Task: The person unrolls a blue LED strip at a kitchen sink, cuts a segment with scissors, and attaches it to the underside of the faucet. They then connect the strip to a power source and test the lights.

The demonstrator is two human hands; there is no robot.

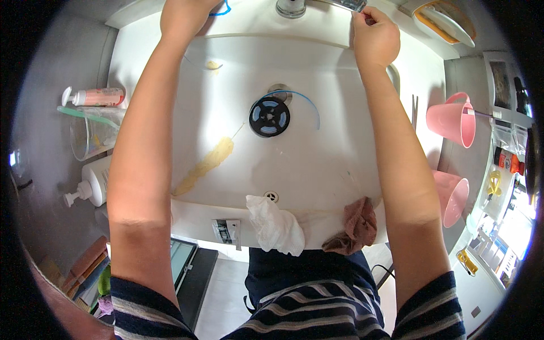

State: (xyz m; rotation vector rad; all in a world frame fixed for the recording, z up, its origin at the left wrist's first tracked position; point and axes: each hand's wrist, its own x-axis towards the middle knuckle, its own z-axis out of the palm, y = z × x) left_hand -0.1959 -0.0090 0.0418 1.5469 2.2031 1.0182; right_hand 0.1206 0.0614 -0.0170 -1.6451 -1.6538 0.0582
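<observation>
My left hand (184, 17) reaches to the far left rim of the basin, its fingers mostly cut off by the upper edge. A bright blue strand (228, 8) curves out beside it. At the far right rim my right hand (378, 41) has its fingers curled closed, next to a shiny metal piece (347, 3) by the tap; what they grip is hidden. In the white sink basin (323, 164) lies a black spool (270, 117), partly over the drain (279, 90). Blue line shows through its openings, and a loose blue length (309, 103) arcs from it to the right.
Yellowish streaks (207, 164) mark the basin. On the front rim lie a small packet (226, 230), a white cloth (275, 226) and a brown cloth (357, 226). Pump bottles (102, 97) stand left; pink cups (451, 120) stand right, below a soap dish (443, 22). The tap base (290, 7) is behind.
</observation>
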